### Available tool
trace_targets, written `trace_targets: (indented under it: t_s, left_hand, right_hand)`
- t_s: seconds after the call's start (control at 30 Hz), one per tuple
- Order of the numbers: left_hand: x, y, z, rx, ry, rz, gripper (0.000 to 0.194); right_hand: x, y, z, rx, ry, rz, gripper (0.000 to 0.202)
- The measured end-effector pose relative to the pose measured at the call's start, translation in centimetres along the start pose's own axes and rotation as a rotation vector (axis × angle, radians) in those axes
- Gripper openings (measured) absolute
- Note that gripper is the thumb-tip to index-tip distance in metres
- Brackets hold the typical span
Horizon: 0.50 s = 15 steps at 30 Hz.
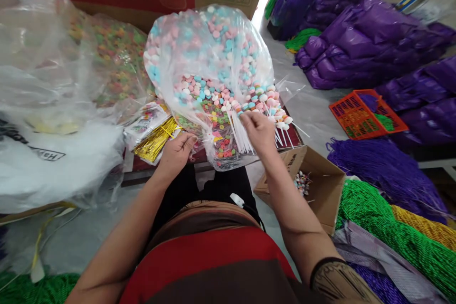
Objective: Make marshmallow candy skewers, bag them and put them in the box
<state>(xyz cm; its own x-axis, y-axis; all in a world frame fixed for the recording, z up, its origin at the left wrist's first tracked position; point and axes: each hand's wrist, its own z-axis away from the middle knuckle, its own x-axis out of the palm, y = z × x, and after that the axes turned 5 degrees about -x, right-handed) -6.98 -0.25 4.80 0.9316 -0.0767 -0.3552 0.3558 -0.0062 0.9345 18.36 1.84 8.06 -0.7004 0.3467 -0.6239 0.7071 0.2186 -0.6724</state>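
My left hand [178, 153] is pinched closed beside a bundle of gold twist ties [156, 141]; what lies between its fingertips is too small to make out. Over a row of white sticks [239, 135], my right hand [259, 132] has its fingers closed, hiding anything in them. Between the hands lies a clear bag [206, 57] of pink, blue and white candies [204, 88], with colourful ring-shaped pieces [225, 146] at its near end. To the right of the right hand, candies threaded on sticks [280, 116] lie in a pile.
Another clear bag [117, 57] of coloured rings stands at the left, near a white bag [57, 161]. A cardboard box [324, 199] with sticks inside sits on the floor, lower right. An orange basket [351, 116], purple bundles [363, 23] and green cord [384, 223] lie beyond.
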Motion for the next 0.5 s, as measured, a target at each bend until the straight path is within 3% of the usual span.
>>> trace_targets:
  t_s: [0.07,0.17,0.3,0.4,0.5]
  left_hand:
    - [-0.2,-0.2,0.0,-0.014,0.018,0.031,0.026]
    - [0.0,-0.6,0.0,-0.01,0.028,0.08,0.029]
    - [0.1,-1.0,-0.3,0.067,0.062,0.094,0.035]
    - [-0.1,-1.4,-0.5,0.103,0.069,0.117,0.038]
    - [-0.2,-2.1,-0.7,0.103,0.095,0.16,0.038]
  right_hand:
    - [-2.2,1.3,-2.4,0.029,0.076,0.242,0.031]
    - [-4.2,2.8,-4.8,0.157,-0.022,0.544,0.029]
    - [-4.0,3.8,-5.4,0.192,-0.195,0.73,0.036]
    - [-3.5,4.5,-5.2,0.214,-0.195,0.78,0.039]
    - [-3.4,5.5,-5.3,0.242,-0.108,0.751,0.038]
